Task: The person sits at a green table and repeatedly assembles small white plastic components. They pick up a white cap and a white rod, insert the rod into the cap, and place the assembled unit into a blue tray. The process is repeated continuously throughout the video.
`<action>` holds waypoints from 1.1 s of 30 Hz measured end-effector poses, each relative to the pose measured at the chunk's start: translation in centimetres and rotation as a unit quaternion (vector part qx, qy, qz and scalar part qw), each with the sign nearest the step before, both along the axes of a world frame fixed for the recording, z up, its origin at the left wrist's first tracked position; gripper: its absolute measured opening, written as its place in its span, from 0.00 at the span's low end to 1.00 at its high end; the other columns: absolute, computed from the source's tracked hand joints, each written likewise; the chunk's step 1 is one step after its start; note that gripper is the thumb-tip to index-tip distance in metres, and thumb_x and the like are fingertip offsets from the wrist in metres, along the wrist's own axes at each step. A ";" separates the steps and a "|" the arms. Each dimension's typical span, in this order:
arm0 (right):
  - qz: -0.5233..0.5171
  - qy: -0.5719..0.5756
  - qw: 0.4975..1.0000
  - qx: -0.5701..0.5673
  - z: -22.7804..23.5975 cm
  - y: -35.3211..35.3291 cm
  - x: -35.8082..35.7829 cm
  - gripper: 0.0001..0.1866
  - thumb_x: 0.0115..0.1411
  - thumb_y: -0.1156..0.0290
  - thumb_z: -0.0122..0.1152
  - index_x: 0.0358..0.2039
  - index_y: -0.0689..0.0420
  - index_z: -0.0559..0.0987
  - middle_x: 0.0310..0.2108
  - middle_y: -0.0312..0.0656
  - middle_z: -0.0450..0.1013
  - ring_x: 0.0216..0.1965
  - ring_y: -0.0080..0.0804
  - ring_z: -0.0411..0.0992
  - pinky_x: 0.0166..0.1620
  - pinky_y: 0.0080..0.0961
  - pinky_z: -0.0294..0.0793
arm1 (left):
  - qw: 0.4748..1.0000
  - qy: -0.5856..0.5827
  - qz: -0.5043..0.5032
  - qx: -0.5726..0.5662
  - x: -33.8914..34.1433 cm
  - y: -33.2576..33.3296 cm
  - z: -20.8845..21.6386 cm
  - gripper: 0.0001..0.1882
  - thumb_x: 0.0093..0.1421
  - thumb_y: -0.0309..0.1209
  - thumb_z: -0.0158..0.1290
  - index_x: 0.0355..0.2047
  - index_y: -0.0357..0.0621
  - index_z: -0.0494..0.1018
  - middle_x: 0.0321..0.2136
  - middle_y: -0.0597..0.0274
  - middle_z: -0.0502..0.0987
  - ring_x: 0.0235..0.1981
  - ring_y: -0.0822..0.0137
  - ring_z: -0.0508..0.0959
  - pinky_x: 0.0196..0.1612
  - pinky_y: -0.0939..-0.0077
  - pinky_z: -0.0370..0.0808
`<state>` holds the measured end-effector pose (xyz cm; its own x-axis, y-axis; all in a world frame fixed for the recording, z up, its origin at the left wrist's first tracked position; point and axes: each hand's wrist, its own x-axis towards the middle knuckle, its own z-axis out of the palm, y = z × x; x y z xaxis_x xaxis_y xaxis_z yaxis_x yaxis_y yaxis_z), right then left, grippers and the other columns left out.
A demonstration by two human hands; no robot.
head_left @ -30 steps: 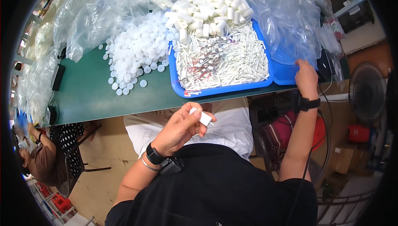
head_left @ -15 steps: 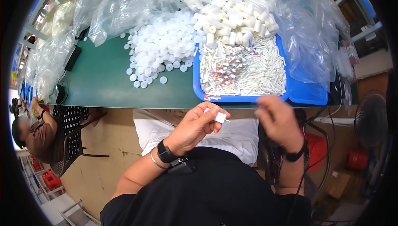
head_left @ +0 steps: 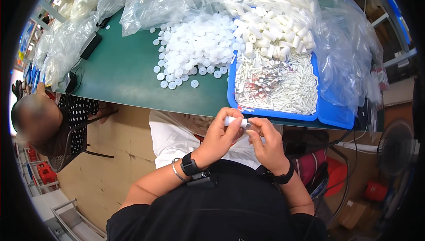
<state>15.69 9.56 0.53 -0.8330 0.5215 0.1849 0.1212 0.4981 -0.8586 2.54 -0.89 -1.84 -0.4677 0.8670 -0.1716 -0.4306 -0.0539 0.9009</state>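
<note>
Both hands, left (head_left: pixel 220 135) and right (head_left: pixel 264 140), pinch a small white tube (head_left: pixel 235 122) just below the blue tray (head_left: pixel 274 113); white caps (head_left: pixel 195 50) heap on the green table (head_left: pixel 119 73).

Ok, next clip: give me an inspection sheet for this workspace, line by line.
Surface: green table, bare at the near left, crowded elsewhere.
Job's things: small white tube held between both hands above the lap; blue tray holding thin white tubes and short white cylinders; loose pile of white round caps beside it.
Clutter: clear plastic bags along the far and right sides.
Grippers: left hand grips the tube; right hand pinches at its end.
Cables: black adapter and cord at the table's left.
Surroundings: seated person at left, fan at right, wooden floor.
</note>
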 end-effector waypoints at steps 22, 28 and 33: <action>0.064 0.023 0.959 0.276 -1.0 0.4 -1.9 0.17 0.56 0.73 0.62 0.44 0.63 0.71 0.33 0.47 0.72 0.33 0.45 0.74 0.31 0.35 0.74 | 0.921 -0.359 -0.131 0.077 -1.0 -0.3 -0.1 0.28 0.68 0.37 0.43 0.67 0.45 0.55 0.67 0.61 0.56 0.65 0.60 0.60 0.63 0.61 0.62; 0.015 -0.001 0.966 0.257 -1.1 -1.5 -2.5 0.09 0.60 0.71 0.58 0.40 0.60 0.74 0.28 0.46 0.73 0.25 0.45 0.75 0.27 0.38 0.72 | 0.857 -0.496 -0.074 0.117 0.3 -0.5 0.3 0.23 0.69 0.38 0.46 0.62 0.45 0.60 0.63 0.62 0.60 0.63 0.64 0.61 0.65 0.65 0.61; -0.040 0.000 0.987 0.154 -2.4 -2.9 -2.9 0.12 0.63 0.71 0.57 0.44 0.62 0.70 0.31 0.50 0.74 0.29 0.52 0.75 0.30 0.42 0.73 | 0.905 -0.408 -0.068 0.099 0.4 -0.2 -0.2 0.28 0.70 0.50 0.36 0.63 0.47 0.57 0.64 0.59 0.59 0.64 0.59 0.60 0.66 0.61 0.61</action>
